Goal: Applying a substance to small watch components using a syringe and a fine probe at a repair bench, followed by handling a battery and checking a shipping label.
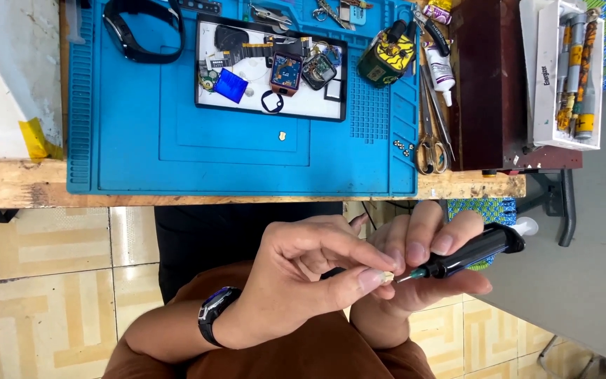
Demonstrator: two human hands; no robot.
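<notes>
A wooden workbench (8, 184) fills the upper part of the view, and most of its top is covered by a blue work mat (142, 140) whose front edge lies just inside the bench's own edge. On the mat's far side sits a black-rimmed white tray (317, 107) crowded with small watch parts, with a black wristband (142, 31) to its left and scissors (431, 151) off the mat's right edge beside a dark wooden box (489, 84). Below the bench edge, over the person's lap and the tiled floor (36, 281), the hands work in free space well clear of the mat. The left hand (303, 277), a watch on its wrist, pinches a tiny pale part (387, 277) between thumb and forefinger, the other fingers curled under. The right hand (422, 263) closes round a black pen-shaped applicator (468, 254), fingers pressed together along its barrel, with its thin needle tip touching or just beside the pale part. The part is too small to tell its shape.
</notes>
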